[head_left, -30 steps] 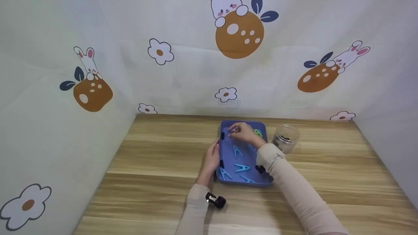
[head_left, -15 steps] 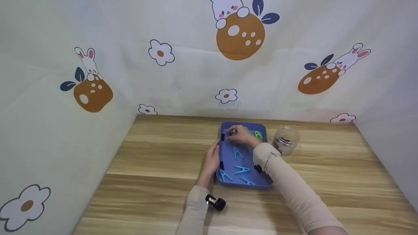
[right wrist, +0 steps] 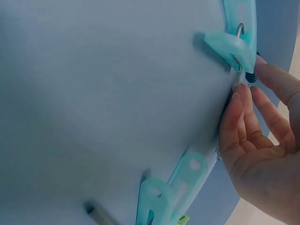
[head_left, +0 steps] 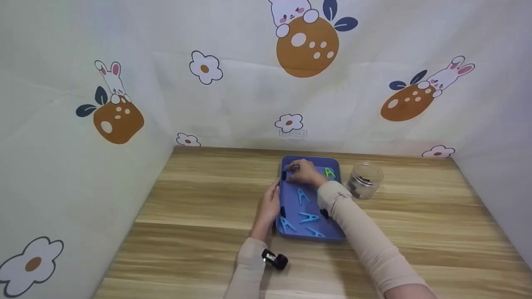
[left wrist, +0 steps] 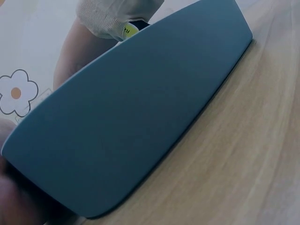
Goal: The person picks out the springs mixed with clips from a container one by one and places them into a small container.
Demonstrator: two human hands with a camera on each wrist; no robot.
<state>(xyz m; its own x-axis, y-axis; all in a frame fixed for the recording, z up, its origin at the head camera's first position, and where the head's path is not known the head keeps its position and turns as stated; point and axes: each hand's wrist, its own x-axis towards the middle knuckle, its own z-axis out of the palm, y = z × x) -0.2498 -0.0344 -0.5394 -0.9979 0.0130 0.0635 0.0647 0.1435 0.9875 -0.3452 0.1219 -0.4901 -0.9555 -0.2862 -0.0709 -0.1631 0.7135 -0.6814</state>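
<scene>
A blue tray [head_left: 311,189] holds several light-blue clothespins [head_left: 309,217] and a green clothespin [head_left: 329,172]. Reaching into its far left part, my right hand [head_left: 306,172] has its thumb and fingertips beside the left wall. In the right wrist view, the right hand [right wrist: 262,140] pinches a small dark ribbed piece [right wrist: 252,78], right under a teal clothespin [right wrist: 241,42]; most of the piece is hidden by fingers. Along the tray's outer left side, my left hand [head_left: 269,203] rests with fingers extended. The left wrist view shows the tray's outer wall [left wrist: 126,103] and a blurred fingertip.
A clear round jar [head_left: 365,180] with dark pieces inside stands right of the tray. Another black piece [head_left: 283,211] sits at the tray's left wall. The wooden table [head_left: 199,199] is backed by a patterned curtain [head_left: 232,99].
My right hand has shifted slightly left and nearer, down toward the tray's left wall, uncovering more of the green clothespin. The left hand stays against the tray.
</scene>
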